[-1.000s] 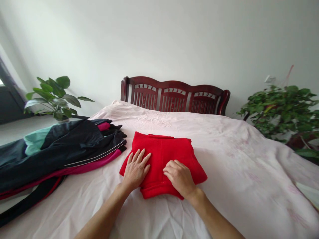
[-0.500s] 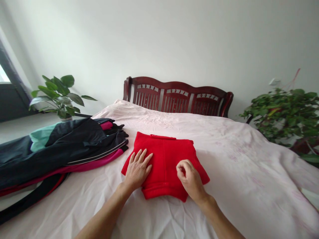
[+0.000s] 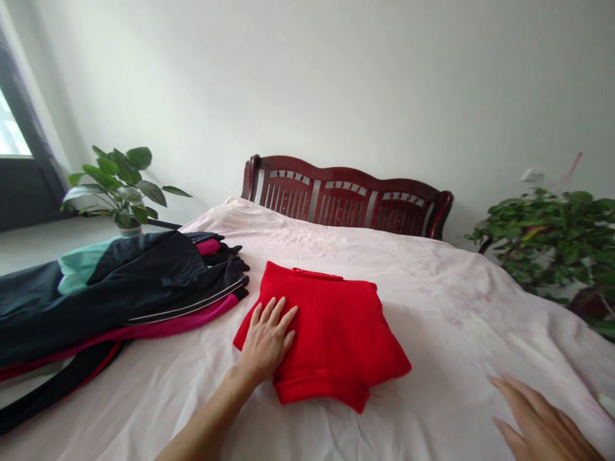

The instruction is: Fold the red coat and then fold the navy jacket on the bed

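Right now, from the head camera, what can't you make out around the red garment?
Red garment: the part under the left hand is hidden by that hand.
Right hand: wrist and arm cut off by the bottom edge of the head view.
Dark clothes: far end cut off by the left edge; lower layers hidden by the top ones.

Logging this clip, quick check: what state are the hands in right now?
Left hand: open, flat on the red fleece garment, not gripping.
Right hand: open, empty, over the pink bedspread.

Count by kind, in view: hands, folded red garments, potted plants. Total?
Hands: 2 (left hand, right hand)
Folded red garments: 1 (folded red garment)
Potted plants: 2 (plant at left, plant at right)
Total: 5
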`<state>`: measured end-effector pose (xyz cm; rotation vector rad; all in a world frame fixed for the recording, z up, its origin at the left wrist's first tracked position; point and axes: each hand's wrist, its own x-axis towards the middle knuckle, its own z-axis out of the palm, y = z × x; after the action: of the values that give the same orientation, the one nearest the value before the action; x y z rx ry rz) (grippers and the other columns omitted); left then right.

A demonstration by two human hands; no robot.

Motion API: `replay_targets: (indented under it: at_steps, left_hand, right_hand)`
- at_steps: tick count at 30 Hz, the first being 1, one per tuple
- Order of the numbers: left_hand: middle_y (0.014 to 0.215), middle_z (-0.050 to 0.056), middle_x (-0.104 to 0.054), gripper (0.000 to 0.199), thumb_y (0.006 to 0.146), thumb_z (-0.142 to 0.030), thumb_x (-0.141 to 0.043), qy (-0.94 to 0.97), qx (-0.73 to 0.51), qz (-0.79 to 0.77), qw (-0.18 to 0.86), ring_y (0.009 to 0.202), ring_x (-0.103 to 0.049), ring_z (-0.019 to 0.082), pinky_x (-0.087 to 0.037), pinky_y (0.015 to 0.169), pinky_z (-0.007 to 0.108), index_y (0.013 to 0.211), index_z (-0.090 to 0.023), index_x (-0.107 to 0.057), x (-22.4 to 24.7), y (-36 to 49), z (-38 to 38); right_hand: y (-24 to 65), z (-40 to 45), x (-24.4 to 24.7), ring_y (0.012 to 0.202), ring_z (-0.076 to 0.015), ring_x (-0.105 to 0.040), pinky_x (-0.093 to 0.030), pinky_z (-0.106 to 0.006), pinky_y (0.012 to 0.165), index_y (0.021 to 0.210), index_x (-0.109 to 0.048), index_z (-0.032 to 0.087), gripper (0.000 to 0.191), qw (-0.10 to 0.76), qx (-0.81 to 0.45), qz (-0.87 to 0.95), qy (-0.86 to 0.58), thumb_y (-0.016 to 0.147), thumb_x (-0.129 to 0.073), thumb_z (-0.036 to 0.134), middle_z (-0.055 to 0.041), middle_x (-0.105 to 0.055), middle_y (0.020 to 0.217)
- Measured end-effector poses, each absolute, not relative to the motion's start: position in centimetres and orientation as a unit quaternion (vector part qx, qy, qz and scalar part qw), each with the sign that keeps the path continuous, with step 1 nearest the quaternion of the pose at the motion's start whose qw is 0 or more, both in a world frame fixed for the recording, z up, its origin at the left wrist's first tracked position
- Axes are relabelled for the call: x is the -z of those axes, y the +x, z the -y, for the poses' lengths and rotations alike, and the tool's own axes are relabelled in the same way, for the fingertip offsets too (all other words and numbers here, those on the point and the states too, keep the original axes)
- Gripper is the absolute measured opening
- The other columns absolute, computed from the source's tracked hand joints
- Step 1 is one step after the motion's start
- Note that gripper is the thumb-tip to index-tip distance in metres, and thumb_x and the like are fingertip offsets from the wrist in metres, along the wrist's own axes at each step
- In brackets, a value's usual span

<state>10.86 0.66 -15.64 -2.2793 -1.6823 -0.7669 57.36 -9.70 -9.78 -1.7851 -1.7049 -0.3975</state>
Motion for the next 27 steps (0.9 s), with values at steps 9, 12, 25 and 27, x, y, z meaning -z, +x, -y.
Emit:
replay_targets:
  at_steps: [9,12,25,27]
  left_hand:
    - [0.155,0.005,-0.044,0.051,0.095,-0.036,-0.050,-0.775,0.259,0.565,0.110,0.144,-0.037,0.030,-0.028,0.119,0.054,0.146,-0.035,-0.046,15.7,10.8,-0.6]
    - [0.155,0.005,-0.044,0.051,0.096,-0.037,-0.050,-0.776,0.256,0.566,0.105,0.144,-0.037,0.030,-0.028,0.118,0.055,0.146,-0.035,-0.046,15.5,10.7,-0.6]
    - [0.155,0.005,-0.045,0.048,0.097,-0.036,-0.047,-0.778,0.251,0.567,0.103,0.144,-0.038,0.029,-0.030,0.118,0.052,0.146,-0.034,-0.047,15.5,10.3,-0.9]
    - [0.155,0.006,-0.045,0.048,0.097,-0.035,-0.047,-0.778,0.252,0.566,0.103,0.143,-0.039,0.029,-0.030,0.118,0.052,0.145,-0.034,-0.048,15.6,10.3,-0.9]
  right_hand:
    - [41.3,0.8,8.2,0.130,-0.0246,-0.054,-0.046,-0.044,0.109,0.138,-0.054,0.022,0.046,0.334,0.041,0.778,-0.531,0.097,-0.039,0.036,-0.0105,-0.058,0.141]
    - [37.3,-1.7,9.6,0.144,-0.0250,-0.037,-0.034,-0.049,0.117,0.150,-0.041,0.023,0.053,0.226,0.060,0.840,-0.490,0.099,-0.040,0.039,-0.0094,-0.043,0.154]
    - [39.6,-4.5,12.2,0.133,-0.0296,-0.049,-0.037,-0.054,0.110,0.130,-0.062,0.018,0.041,0.246,0.134,0.759,-0.587,0.098,-0.039,0.027,-0.0137,-0.060,0.138]
    - [38.9,-3.0,11.3,0.119,-0.0259,-0.060,-0.045,-0.047,0.104,0.115,-0.071,0.023,0.033,0.306,0.091,0.782,-0.536,0.097,-0.043,0.026,-0.0097,-0.070,0.121]
